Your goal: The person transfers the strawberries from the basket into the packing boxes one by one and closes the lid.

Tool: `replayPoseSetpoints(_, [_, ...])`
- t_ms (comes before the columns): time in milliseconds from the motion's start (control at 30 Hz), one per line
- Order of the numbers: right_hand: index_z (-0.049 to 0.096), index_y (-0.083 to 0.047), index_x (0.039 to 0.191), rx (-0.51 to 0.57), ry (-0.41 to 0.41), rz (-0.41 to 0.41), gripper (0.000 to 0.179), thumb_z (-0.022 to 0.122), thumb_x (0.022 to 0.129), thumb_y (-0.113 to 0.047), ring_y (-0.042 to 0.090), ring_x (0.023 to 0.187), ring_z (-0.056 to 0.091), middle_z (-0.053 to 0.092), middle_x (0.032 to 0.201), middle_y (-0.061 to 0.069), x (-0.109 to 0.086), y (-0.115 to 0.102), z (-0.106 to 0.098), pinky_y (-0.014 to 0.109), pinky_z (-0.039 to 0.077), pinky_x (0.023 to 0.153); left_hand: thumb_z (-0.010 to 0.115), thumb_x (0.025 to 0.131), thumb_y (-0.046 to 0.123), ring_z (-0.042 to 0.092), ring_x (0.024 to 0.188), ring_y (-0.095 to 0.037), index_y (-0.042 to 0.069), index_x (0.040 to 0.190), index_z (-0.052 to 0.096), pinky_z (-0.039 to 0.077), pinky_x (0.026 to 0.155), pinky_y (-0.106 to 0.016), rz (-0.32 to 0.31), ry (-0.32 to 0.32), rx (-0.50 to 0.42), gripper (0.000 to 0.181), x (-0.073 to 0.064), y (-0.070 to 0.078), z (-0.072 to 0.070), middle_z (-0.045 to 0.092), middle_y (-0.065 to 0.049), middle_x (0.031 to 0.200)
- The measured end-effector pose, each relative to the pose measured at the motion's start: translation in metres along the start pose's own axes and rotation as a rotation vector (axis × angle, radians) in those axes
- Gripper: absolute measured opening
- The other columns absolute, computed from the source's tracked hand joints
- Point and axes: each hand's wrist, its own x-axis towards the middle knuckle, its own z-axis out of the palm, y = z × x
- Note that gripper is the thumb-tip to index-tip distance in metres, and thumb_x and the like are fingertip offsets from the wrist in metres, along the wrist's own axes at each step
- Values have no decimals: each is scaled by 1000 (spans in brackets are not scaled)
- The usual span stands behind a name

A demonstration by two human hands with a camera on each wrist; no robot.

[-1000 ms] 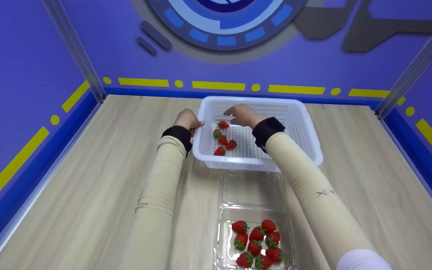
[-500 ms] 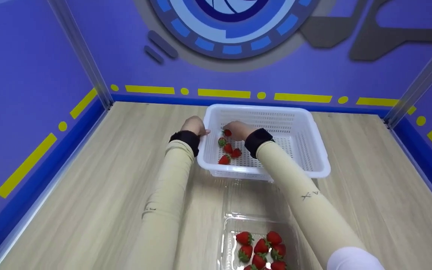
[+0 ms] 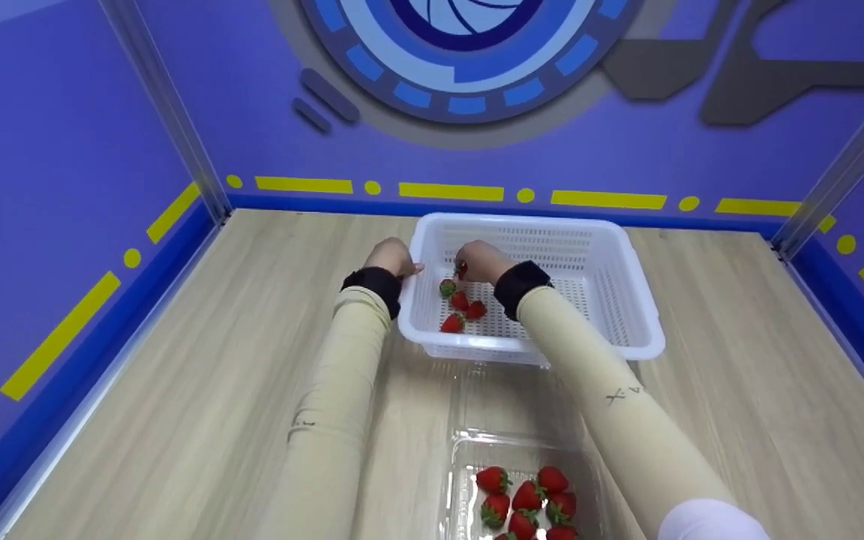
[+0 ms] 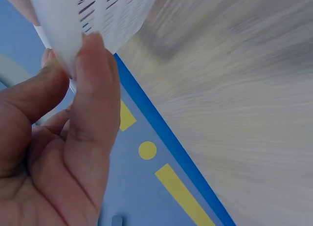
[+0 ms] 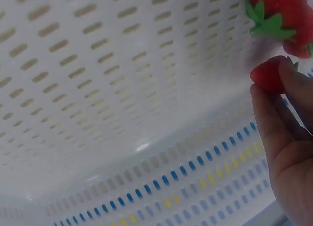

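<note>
My left hand (image 3: pixel 392 257) is pinching the left rim of the white basket (image 3: pixel 477 342); my right hand (image 3: pixel 483 262) is pinching a strawberry (image 5: pixel 268 76) inside, toward the far left. I'm seeing the table (image 3: pixel 192 360) bearing the basket on its far side, a clear box (image 3: pixel 503 448) lying nearer with several strawberries (image 3: pixel 528 495), and four loose strawberries (image 3: pixel 475 309) resting at the basket's left.

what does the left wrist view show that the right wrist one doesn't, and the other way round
Only the left wrist view: the left hand gripping the edge of the white basket, and a wide stretch of wooden tabletop.

Only the right wrist view: the right hand pinching a strawberry, with other strawberries close by.

Both: the basket's slotted surface and yellow markings, which the right wrist view shows through the slots.
</note>
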Motion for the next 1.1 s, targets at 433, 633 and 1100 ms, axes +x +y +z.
replayPoseSetpoints(433, [73,6,112,91,184,-207,20,68,93,4,39,104,69,74,108,24,-72,-7,-66,48,59,97,63,101,19,68,93,-26,-7,127,65,62,83,-35,5,-24,-200,37,-156,38,-58,71,-21,124])
replayPoseSetpoints(633, [71,3,119,74,246,-260,25,70,94,0,36,104,67,72,115,22,-139,-21,-86,47,59,96,54,106,30,66,119,-32,-8,142,53,57,101,-44,100,122,-109,53,-186,42,-69,65,-23,137])
replayPoseSetpoints(1100, [69,-5,107,119,335,-703,31,80,80,4,20,95,72,74,103,7,-260,-61,-30,33,64,84,63,99,11,69,83,-21,-3,128,67,60,76,-30,541,57,-309,33,-312,32,-84,76,-19,105])
